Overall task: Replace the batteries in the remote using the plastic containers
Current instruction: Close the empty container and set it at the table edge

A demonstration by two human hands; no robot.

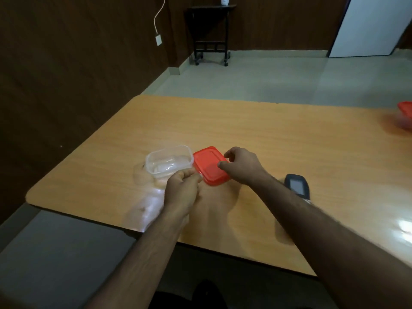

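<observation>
A clear plastic container [169,162] stands open on the wooden table [278,139], with something pale and blurred inside it. Its red lid [208,167] lies flat just to its right. My right hand [242,167] holds the lid's right edge between thumb and fingers. My left hand [184,188] is at the lid's near-left corner, fingers curled and pinching it. A dark remote [297,186] with a grey screen lies to the right, partly hidden behind my right forearm.
A second container with a red lid [405,114] sits at the table's far right edge, cut off by the frame. Beyond the table are a tiled floor, a dark wheeled side table [210,30] and a white door [370,25].
</observation>
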